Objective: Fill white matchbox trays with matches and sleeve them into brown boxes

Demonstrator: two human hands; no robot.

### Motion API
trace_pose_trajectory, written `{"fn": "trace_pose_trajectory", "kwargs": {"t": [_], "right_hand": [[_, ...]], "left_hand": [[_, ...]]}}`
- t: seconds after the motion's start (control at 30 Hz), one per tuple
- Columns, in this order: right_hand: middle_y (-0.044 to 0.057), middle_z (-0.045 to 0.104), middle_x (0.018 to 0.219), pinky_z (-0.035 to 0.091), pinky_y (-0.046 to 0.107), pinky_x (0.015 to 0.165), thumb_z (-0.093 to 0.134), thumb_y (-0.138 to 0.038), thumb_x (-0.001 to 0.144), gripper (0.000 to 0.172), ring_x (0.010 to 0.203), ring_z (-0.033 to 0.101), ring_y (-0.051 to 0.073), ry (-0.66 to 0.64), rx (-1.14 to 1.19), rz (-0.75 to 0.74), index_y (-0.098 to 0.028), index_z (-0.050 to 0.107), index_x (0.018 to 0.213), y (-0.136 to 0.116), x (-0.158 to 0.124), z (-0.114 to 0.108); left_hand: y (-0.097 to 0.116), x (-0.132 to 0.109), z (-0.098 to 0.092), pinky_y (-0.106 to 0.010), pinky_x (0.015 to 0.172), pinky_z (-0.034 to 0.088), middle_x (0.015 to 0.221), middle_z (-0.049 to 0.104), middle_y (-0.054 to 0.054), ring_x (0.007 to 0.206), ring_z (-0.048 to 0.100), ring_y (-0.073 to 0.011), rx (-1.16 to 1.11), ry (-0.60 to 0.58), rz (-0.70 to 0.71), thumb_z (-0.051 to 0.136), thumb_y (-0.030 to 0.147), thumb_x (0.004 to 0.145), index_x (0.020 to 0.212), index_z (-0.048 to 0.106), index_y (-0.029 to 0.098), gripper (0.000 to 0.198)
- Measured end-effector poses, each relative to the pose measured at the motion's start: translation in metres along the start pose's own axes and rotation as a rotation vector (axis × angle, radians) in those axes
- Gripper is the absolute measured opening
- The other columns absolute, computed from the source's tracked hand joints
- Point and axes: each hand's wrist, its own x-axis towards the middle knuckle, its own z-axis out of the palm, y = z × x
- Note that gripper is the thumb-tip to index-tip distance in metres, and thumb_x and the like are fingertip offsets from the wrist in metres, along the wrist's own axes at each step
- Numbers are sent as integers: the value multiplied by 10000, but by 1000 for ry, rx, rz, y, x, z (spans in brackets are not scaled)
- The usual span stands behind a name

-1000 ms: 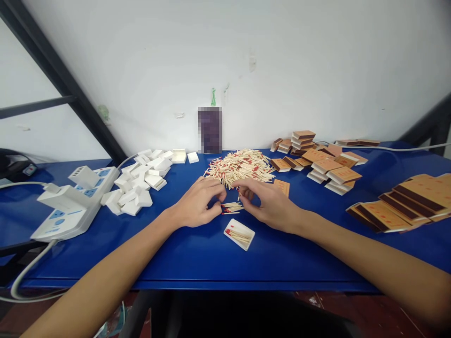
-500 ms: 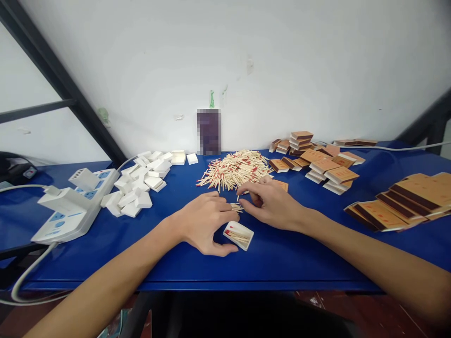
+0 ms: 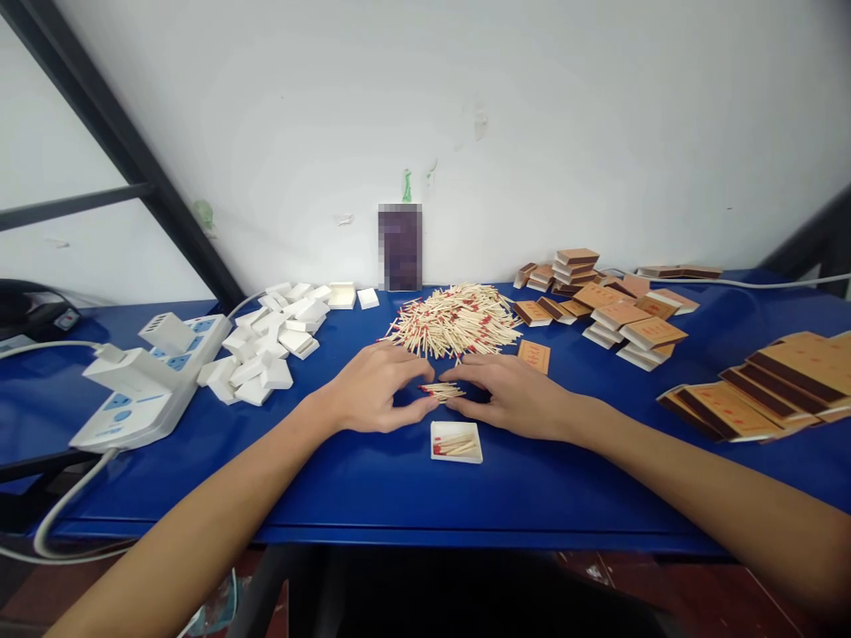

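A small bunch of red-tipped matches lies on the blue table between my two hands. My left hand curves around its left end, thumb and fingers apart. From the other side my right hand cups the right end in the same way, its thumb tip close to the matchsticks. Whether the fingertips press on the sticks is hard to see. Just in front of the bunch sits a white matchbox tray holding several matches. Behind my hands spreads a large heap of loose matches.
White empty trays are piled at the left, beside a power strip with plugs and cables. Orange matchbox sleeves lie stacked at the right, with more sleeves nearer. One flat matchbox piece lies by my right hand.
My left hand has moved back from beside the tray to the small bunch. My right hand has come down to its other side. The tray now sits straighter.
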Motion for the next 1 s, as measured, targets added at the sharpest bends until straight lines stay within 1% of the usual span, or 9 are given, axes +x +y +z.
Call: {"fn": "trace_pose_trajectory", "kwargs": {"t": [0.1,0.2,0.33,0.4,0.5,0.63,0.77,0.9,1.0], "right_hand": [[49,645,856,424,301,697,499,-418,965,304,791,594,182,13,15,-4,-218,693,1085,0,1,1],[35,610,820,382,280,644,523,-372,955,245,732,553,159,26,31,5,-203,700,968,0,3,1],[11,573,749,360,271,635,554,-320,930,189,688,516,145,51,63,17,-187,661,847,0,4,3],[5,564,735,364,271,640,561,-311,923,177,677,510,143,59,67,25,-184,647,834,-1,4,4],[13,569,757,375,275,643,556,-291,923,163,683,518,144,66,32,28,-175,639,843,-1,4,5],[46,597,830,390,283,647,509,-283,953,200,742,557,162,60,-80,-51,-165,653,879,-2,2,4],[59,603,835,404,302,675,479,-285,974,244,775,574,183,67,-178,-125,-164,678,900,-1,1,2],[54,608,808,399,301,662,502,-261,959,210,736,562,177,74,-180,-120,-162,662,864,0,4,5],[50,611,791,392,308,672,510,-248,949,197,727,549,178,95,-198,-129,-165,644,831,0,5,6]], "left_hand": [[-5,1,2,-323,749,423,767,648,-16,745,597,-177,29,-22,-52,477,402,928,1033,653,172,309],[-5,2,5,-326,779,428,856,663,-35,826,607,-185,55,-33,-35,481,412,948,1053,685,178,328],[-2,3,10,-342,833,422,946,658,-54,906,592,-204,87,-49,-19,523,470,936,1014,712,183,352],[-1,4,11,-339,830,414,963,648,-55,907,583,-203,94,-66,-19,523,452,946,1005,709,187,330],[2,6,11,-318,809,402,963,638,-47,896,573,-190,77,-72,-24,503,356,970,989,683,183,250],[8,9,11,-332,813,376,923,637,-42,860,565,-190,98,-107,-45,500,281,957,931,635,162,181],[13,11,14,-345,783,351,900,632,-44,826,562,-193,164,-112,-86,479,269,955,911,601,150,176],[12,10,18,-339,778,347,905,629,-44,840,565,-193,160,-95,-90,448,274,975,907,581,157,190],[11,10,18,-333,783,352,903,626,-41,836,564,-189,129,-92,-91,452,268,971,897,566,160,174]]}}
